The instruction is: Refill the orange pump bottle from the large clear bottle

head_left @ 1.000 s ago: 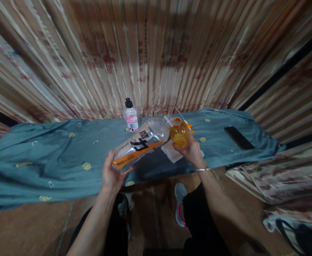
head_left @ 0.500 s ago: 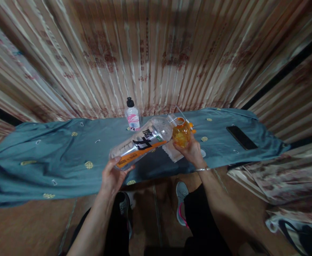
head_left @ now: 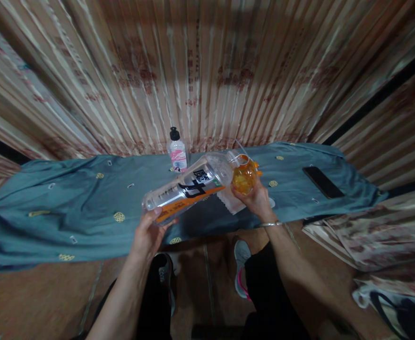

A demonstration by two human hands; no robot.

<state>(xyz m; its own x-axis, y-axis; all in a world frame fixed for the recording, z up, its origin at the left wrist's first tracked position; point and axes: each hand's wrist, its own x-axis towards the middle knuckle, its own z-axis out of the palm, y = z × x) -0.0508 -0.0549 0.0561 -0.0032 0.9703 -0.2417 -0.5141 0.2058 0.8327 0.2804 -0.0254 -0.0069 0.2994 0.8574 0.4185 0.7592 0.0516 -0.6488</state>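
Two things are held above the blue cloth (head_left: pixel 69 208): a big bottle (head_left: pixel 184 189), gripped by the left hand (head_left: pixel 147 236) and tipped higher than before, and a glass (head_left: pixel 243 177), gripped by the right hand (head_left: pixel 255 200), now fuller.

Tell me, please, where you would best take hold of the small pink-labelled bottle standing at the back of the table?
Grip the pink-labelled bottle round its body below the black cap, coming from the front: it stands upright with a curtain close behind.
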